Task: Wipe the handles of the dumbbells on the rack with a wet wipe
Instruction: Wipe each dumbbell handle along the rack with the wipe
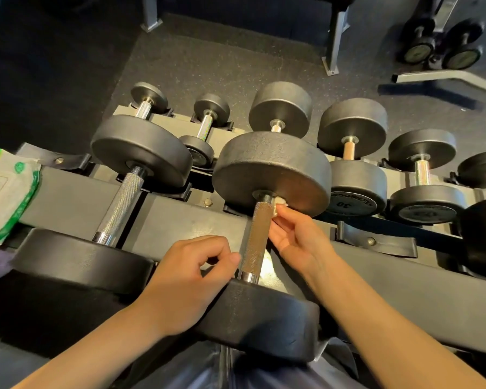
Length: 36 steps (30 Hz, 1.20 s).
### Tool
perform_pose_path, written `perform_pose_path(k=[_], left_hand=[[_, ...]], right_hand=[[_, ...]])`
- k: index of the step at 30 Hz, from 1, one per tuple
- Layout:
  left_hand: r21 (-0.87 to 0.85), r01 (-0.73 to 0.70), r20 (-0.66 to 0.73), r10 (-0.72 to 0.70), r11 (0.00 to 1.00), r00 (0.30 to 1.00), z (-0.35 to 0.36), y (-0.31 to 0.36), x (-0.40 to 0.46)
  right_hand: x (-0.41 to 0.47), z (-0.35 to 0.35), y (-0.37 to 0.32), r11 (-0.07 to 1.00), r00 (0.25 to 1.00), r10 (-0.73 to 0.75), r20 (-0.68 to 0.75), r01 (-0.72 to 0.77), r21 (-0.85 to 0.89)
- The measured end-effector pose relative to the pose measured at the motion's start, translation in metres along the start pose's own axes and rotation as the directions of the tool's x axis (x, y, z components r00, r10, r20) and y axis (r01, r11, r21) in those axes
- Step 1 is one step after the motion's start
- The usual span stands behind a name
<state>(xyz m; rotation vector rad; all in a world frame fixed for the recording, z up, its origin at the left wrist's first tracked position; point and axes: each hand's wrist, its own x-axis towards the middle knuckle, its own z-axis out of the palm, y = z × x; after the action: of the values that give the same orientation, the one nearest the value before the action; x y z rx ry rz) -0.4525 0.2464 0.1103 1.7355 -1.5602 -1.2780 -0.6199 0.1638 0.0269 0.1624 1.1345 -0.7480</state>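
Observation:
A large black dumbbell lies on the top tier of the rack (180, 217), its knurled metal handle (257, 237) running away from me. My right hand (295, 234) pinches a small white wet wipe (279, 204) against the far end of that handle, by the far weight head (272, 172). My left hand (191, 273) rests on the near weight head (261, 315) just left of the handle, fingers loosely curled and holding nothing. A second large dumbbell with a silver handle (121, 206) lies to the left.
A green-and-white wet-wipe pack (3, 192) sits on the rack at the far left. Several smaller dumbbells fill the lower tier, one marked 30 (351, 203). More dumbbells (443, 43) and bench legs (333, 37) stand on the dark rubber floor beyond.

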Motion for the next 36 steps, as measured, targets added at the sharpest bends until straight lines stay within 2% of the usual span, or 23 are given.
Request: perform_pose_path(k=[7, 12, 15, 18, 20, 22, 23, 24, 25, 26, 28, 29, 30, 31, 33, 34, 36], left_hand=[[0.005, 0.005, -0.003, -0.005, 1.000, 1.000, 0.000, 0.000, 0.000], [-0.006, 0.002, -0.033, -0.002, 1.000, 0.999, 0.001, -0.001, -0.002], [-0.007, -0.013, -0.039, 0.012, 1.000, 0.999, 0.001, -0.003, -0.003], [-0.003, -0.022, -0.036, 0.022, 1.000, 0.999, 0.002, -0.004, -0.004], [-0.016, -0.029, -0.025, 0.029, 0.999, 0.999, 0.001, -0.004, -0.003], [-0.043, -0.053, -0.014, 0.052, 0.998, 0.999, 0.001, -0.005, -0.003], [-0.052, -0.064, -0.008, 0.063, 0.997, 0.998, 0.001, -0.006, -0.002], [-0.055, -0.069, 0.000, 0.069, 0.996, 0.998, 0.001, -0.006, -0.002], [-0.055, -0.069, 0.007, 0.069, 0.996, 0.998, 0.002, -0.007, -0.003], [-0.049, -0.069, 0.013, 0.069, 0.996, 0.998, 0.002, -0.007, -0.002], [-0.027, -0.072, 0.021, 0.073, 0.997, 0.997, 0.001, -0.007, -0.001], [-0.018, -0.082, 0.021, 0.082, 0.996, 0.996, 0.000, -0.008, 0.000], [-0.011, -0.093, 0.019, 0.093, 0.996, 0.995, 0.001, -0.008, 0.001], [-0.003, -0.099, 0.018, 0.099, 0.995, 0.995, 0.001, -0.009, 0.001], [0.005, -0.098, 0.022, 0.098, 0.995, 0.995, 0.001, -0.009, 0.002], [0.002, -0.097, 0.028, 0.097, 0.995, 0.995, 0.001, -0.009, 0.002], [-0.004, -0.093, 0.035, 0.093, 0.996, 0.995, 0.001, -0.009, 0.002]], right_hand=[[0.008, 0.012, 0.014, 0.971, 0.976, 0.149, 0.159, -0.175, 0.160], [0.010, 0.014, 0.020, 0.976, 0.986, 0.096, 0.137, -0.120, 0.179], [0.004, 0.005, 0.014, 0.993, 0.992, 0.018, 0.122, -0.032, 0.116], [-0.009, -0.003, 0.007, 0.989, 0.994, -0.056, 0.094, 0.042, 0.139], [-0.014, -0.004, 0.003, 0.991, 0.991, -0.129, 0.040, 0.128, 0.041], [-0.017, -0.002, 0.001, 0.957, 0.969, -0.247, -0.005, 0.243, -0.158], [-0.018, 0.000, 0.001, 0.908, 0.946, -0.325, -0.005, 0.311, -0.281], [-0.020, -0.001, 0.001, 0.803, 0.899, -0.438, 0.028, 0.404, -0.438], [-0.020, -0.002, 0.001, 0.606, 0.819, -0.563, 0.115, 0.503, -0.616], [-0.020, -0.004, 0.000, 0.330, 0.709, -0.658, 0.252, 0.573, -0.750], [-0.019, -0.004, -0.004, -0.226, 0.483, -0.679, 0.552, 0.577, -0.784], [-0.019, 0.000, -0.007, -0.431, 0.424, -0.619, 0.661, 0.521, -0.737], [-0.022, 0.007, -0.010, -0.595, 0.417, -0.533, 0.736, 0.435, -0.676], [-0.027, 0.017, -0.012, -0.721, 0.479, -0.426, 0.768, 0.334, -0.607], [-0.037, 0.041, -0.013, -0.878, 0.696, -0.199, 0.690, 0.186, -0.440], [-0.041, 0.054, -0.013, -0.923, 0.777, -0.108, 0.620, 0.154, -0.354], [-0.047, 0.079, -0.010, -0.962, 0.859, -0.020, 0.512, 0.122, -0.243]])
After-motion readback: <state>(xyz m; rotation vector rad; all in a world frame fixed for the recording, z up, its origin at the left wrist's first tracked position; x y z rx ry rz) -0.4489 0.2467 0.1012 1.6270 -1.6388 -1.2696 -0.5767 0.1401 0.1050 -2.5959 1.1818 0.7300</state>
